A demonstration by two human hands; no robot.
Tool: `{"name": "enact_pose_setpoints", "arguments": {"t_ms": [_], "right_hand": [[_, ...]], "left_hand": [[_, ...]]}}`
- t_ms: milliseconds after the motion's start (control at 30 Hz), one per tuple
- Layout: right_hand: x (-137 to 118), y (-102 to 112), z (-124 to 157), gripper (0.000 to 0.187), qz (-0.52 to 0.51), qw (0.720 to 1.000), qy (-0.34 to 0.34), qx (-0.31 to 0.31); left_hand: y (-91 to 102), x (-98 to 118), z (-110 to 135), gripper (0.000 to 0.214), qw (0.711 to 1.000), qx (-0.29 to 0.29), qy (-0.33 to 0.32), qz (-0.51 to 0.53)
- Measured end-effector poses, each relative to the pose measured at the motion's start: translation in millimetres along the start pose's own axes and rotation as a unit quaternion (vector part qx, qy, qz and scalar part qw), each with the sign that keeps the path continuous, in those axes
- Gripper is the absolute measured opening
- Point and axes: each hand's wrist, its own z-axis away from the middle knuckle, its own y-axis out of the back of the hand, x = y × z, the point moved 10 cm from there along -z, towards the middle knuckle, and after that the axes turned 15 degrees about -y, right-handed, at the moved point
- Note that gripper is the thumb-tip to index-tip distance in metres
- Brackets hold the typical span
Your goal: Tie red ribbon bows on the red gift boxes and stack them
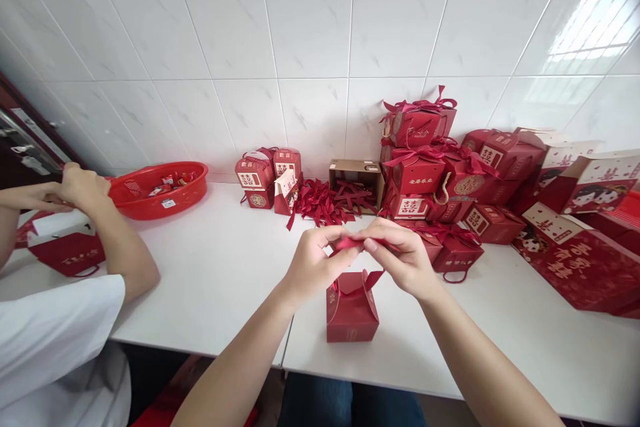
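Note:
A small red gift box (353, 320) stands upright on the white table in front of me. Just above its top, my left hand (323, 257) and my right hand (400, 257) meet, fingertips pinched together on a red ribbon (345, 243). Part of the ribbon shows between the fingers; the rest is hidden by them. A ribbon end (373, 278) sticks up at the box's upper right. Behind my hands lies a loose heap of red ribbons (323, 203), beside an open cardboard box (356, 167) with more ribbons in it.
Finished-looking red boxes with bows (417, 170) are stacked at the right, near larger red-and-white boxes (575, 260). Small boxes (255, 177) stand by the tiled wall. At left, a co-worker's hands (75, 187) are over another red box (67, 250), near a red basket (193, 197).

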Motion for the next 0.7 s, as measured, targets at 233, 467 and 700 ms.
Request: {"name": "enact_pose_setpoints", "arguments": {"t_ms": [233,467,700], "right_hand": [[-10.6,-2.2,10.1,0.025,0.082,0.988,0.12,-0.045],[-12.7,-4.8,22.9,0.037,0.284,0.932,0.222,0.031],[3.0,28.8,37.7,0.041,0.192,0.959,0.11,0.176]], "left_hand": [[3.3,-20.8,7.5,0.017,0.957,0.055,0.077,0.274],[-1.7,-18.9,11.4,0.016,0.962,0.046,0.065,0.259],[24.8,39.0,28.3,0.028,0.927,0.114,-0.268,-0.238]]}}
